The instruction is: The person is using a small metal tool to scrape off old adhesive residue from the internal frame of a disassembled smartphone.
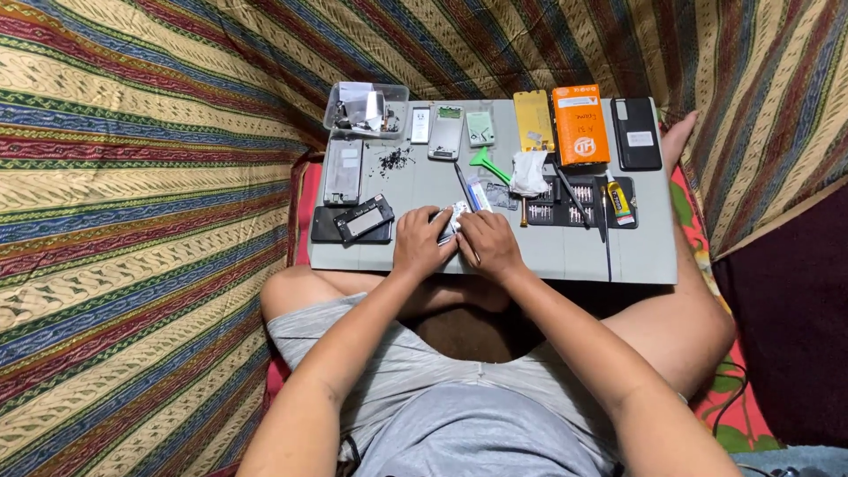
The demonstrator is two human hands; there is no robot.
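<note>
While a striped cloth covers everything around the seated person, a grey tabletop rests across the lap and carries the work. Along its far edge lie a clear plastic box of parts, a phone frame, a yellow panel, an orange box and a black phone. A grey phone back and a dark phone body lie to the left, and a black tool tray with a glue tube to the right.

Near the tabletop's front edge, at its middle, both hands meet over a small pale part. The left hand and the right hand each curl their fingers down onto it, pinching it between them; most of it is hidden under the fingertips.

It looks thin, light and likely fragile, so it would best be held by its edges with little pressure, not bent or squeezed flat. Its long axis cannot be read with certainty; the visible bit seems to run away from the person, toward the far edge.
</note>
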